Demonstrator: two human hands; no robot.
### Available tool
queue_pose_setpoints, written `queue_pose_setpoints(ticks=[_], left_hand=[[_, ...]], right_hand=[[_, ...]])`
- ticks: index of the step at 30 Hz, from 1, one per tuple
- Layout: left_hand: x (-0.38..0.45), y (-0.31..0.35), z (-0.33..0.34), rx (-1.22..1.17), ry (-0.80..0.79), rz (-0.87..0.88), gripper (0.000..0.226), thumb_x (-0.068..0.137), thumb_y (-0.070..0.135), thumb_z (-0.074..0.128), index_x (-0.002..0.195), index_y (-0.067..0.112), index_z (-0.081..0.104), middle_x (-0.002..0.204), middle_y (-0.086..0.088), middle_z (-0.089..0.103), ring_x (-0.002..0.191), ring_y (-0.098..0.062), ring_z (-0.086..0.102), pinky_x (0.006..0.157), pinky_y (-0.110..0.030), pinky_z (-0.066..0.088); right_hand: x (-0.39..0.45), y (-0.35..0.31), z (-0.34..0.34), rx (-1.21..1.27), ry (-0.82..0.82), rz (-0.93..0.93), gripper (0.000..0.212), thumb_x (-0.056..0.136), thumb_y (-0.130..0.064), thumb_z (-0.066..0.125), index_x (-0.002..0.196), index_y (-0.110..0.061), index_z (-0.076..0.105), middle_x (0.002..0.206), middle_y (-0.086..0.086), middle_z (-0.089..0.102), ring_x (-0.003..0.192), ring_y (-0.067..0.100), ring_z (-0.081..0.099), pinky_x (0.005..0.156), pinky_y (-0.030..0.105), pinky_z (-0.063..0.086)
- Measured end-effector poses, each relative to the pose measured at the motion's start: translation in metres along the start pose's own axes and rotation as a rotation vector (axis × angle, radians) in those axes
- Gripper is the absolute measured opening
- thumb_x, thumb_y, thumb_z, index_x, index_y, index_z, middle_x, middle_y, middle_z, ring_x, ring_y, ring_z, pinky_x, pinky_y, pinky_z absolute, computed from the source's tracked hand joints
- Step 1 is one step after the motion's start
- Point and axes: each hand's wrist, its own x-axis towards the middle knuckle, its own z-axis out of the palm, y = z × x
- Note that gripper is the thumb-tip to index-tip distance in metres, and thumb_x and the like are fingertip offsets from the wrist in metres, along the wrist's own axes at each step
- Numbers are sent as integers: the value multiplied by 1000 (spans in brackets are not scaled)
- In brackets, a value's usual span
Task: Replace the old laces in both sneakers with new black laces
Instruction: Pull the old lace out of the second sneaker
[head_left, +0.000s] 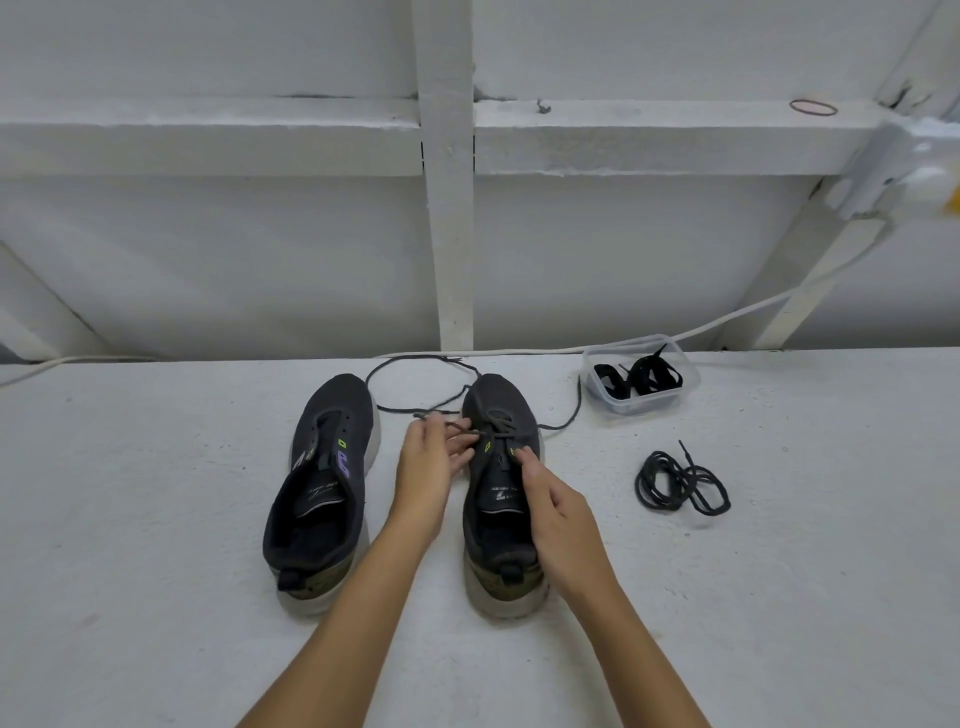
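Two dark sneakers stand side by side on a white surface, toes pointing away from me. The left sneaker (322, 478) has no lace in its eyelets. The right sneaker (498, 467) carries a dark grey lace (415, 374) whose free ends loop out past its toe. My left hand (428, 462) pinches one strand of this lace beside the eyelets. My right hand (553, 514) rests on the right side of the same shoe, fingertips at an eyelet. A coiled black lace (680, 483) lies to the right.
A clear plastic tub (641, 402) holding more black laces stands at the back right. A white cable (727, 322) runs along the base of the white wall. A rubber band (813, 107) lies on the wall ledge.
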Motion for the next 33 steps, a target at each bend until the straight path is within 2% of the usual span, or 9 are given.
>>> queue_pose_setpoints(ticks=[3, 5, 9, 14, 20, 24, 26, 30, 33], left_hand=[[-5, -3, -10, 319, -188, 151, 12, 94, 26, 67, 102, 18, 71, 103, 8, 74, 100, -6, 69, 91, -24, 54], [-1, -3, -9, 409, -131, 222, 7, 94, 22, 67, 94, 18, 72, 97, 10, 75, 95, -5, 70, 91, -26, 54], [0, 4, 5, -40, 81, 49, 26, 107, 26, 39, 105, 3, 51, 103, -12, 72, 87, -17, 74, 77, -24, 58], [-9, -5, -5, 392, -143, 166, 14, 96, 31, 64, 102, 20, 71, 103, 4, 74, 97, -7, 69, 88, -26, 56], [-3, 0, 3, -39, 38, 25, 26, 108, 24, 36, 111, 1, 47, 104, -17, 70, 95, -18, 73, 79, -24, 59], [-4, -6, -6, 165, -127, 109, 16, 101, 22, 57, 106, 8, 63, 106, -8, 73, 103, -18, 70, 89, -27, 56], [-4, -2, -8, 270, -157, 160, 9, 97, 20, 63, 96, 12, 68, 95, 0, 74, 94, -20, 70, 83, -27, 56], [-3, 5, 0, -51, 44, 32, 24, 108, 26, 37, 104, 5, 49, 99, -12, 72, 91, -20, 75, 75, -24, 59], [-8, -2, -3, 57, -66, 64, 20, 104, 26, 51, 105, 8, 58, 105, -7, 72, 98, -13, 71, 83, -24, 57]], right_hand=[[1, 3, 2, 4, -5, 12, 53, 99, -67, 41, 138, -37, 61, 137, -13, 64, 129, 3, 56, 110, 34, 47], [1, 3, 2, 1, 0, 14, 52, 100, -64, 41, 138, -36, 61, 139, -14, 62, 130, 1, 54, 112, 33, 46], [1, 1, 1, -15, -3, 16, 54, 99, -66, 40, 138, -35, 61, 142, -14, 60, 132, 1, 52, 114, 33, 43], [1, 2, 2, -6, -8, 15, 63, 92, -76, 39, 137, -37, 61, 139, -10, 63, 130, 5, 55, 112, 39, 46], [0, 2, 2, -11, -8, 10, 62, 92, -74, 39, 137, -37, 61, 140, -9, 62, 131, 6, 55, 113, 38, 45], [1, 1, 2, -13, -10, 14, 58, 96, -70, 39, 136, -36, 62, 139, -7, 63, 130, 8, 56, 110, 38, 48], [0, 1, 2, -20, -7, 7, 56, 97, -69, 39, 138, -37, 61, 139, -8, 63, 130, 7, 56, 111, 38, 47], [-1, -3, 0, -32, 4, 3, 51, 101, -60, 40, 142, -35, 58, 145, -16, 57, 134, -1, 49, 115, 31, 42], [-3, -4, 0, -34, -1, 1, 49, 102, -58, 40, 143, -36, 57, 146, -17, 56, 134, -3, 48, 116, 31, 41]])
